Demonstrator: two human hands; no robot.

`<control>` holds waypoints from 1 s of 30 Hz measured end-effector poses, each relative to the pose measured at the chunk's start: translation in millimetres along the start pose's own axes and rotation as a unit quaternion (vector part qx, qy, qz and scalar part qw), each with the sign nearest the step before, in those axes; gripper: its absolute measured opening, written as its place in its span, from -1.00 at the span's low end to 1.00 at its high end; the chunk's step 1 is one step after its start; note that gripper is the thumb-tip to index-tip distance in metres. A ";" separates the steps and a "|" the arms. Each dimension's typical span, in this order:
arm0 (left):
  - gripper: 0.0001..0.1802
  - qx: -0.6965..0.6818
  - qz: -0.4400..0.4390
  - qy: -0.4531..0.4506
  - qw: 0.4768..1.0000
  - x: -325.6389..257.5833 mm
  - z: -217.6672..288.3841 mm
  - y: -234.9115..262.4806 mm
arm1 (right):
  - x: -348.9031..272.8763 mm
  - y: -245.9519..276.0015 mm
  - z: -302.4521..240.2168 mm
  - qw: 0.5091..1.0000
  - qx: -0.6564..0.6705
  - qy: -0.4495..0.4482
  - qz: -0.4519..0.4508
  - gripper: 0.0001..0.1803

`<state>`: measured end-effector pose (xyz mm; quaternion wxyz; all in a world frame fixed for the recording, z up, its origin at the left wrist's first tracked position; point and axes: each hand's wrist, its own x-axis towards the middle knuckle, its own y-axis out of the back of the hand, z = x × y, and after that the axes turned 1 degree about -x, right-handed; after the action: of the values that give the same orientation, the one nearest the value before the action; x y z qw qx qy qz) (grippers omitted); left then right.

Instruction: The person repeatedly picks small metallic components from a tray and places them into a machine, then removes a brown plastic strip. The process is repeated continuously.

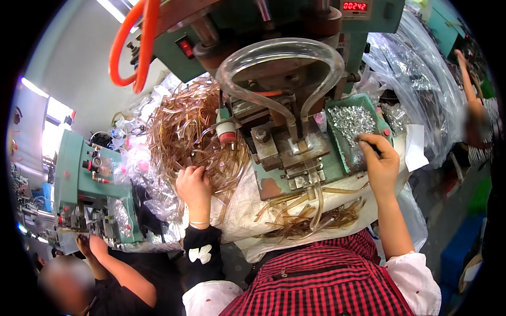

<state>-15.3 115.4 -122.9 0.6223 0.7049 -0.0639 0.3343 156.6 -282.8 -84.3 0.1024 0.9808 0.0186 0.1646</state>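
My left hand [194,190] rests at the near edge of a big heap of brownish see-through plastic strips [184,129]. Its fingers are curled and close together; what they grip, if anything, is hidden. My right hand [382,162] is over the right side of a green tray [345,158] of small shiny metal pieces [352,124]. Thumb and forefinger are pinched there, on something too small to make out. Between my hands stands a press with a metal die [301,150]. A clear bent tube [318,203] hangs from its front, apart from both hands.
Cut brownish strips [295,218] lie on white woven sheeting [247,197] before the press. A thick clear hose [279,45] loops over the die, and an orange hose [113,58] hangs upper left. A co-worker's hands [92,245] are at another green machine [79,174] to the left.
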 end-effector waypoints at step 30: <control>-0.73 -0.434 0.080 -0.254 0.861 22.9 172.4 128.3 | -5.2 -25.8 -47.6 0.986 0.147 -0.005 -0.077 -0.63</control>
<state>4.9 -63.6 -3.5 0.7984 0.4164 -0.4149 0.1305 136.0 -248.6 -47.3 -0.0307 0.9816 0.1180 0.1472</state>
